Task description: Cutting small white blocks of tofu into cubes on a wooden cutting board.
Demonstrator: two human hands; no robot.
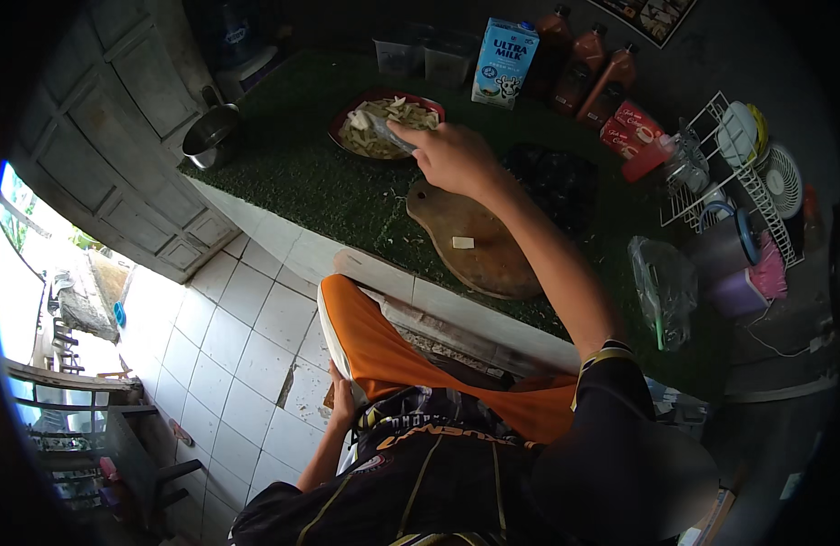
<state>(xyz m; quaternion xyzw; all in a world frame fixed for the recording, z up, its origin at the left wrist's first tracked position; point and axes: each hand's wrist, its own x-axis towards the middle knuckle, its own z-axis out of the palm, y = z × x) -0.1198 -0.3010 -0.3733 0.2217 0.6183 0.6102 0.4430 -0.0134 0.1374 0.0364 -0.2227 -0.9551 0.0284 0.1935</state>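
My right hand [454,160] is stretched out over the counter, holding a knife [387,131] with the index finger laid along it. The knife's blade reaches over a red bowl [334,130] heaped with pale cut sticks [372,147] of what looks like potato. A few whiter pieces [358,120] lie by the blade's tip. Below my right forearm is a wooden cutting board [484,263] with one pale rectangular piece [463,242] on it. Low beside my left thigh, my left hand [343,397] rests against the trouser leg, its fingers partly hidden.
A metal pot [212,136] stands at the counter's left end. At the back are plastic containers [399,56], a milk carton [505,63] and several brown bottles [583,68]. A black plastic bag [553,177], a clear bag [665,286] and a dish rack [768,205] are on the right.
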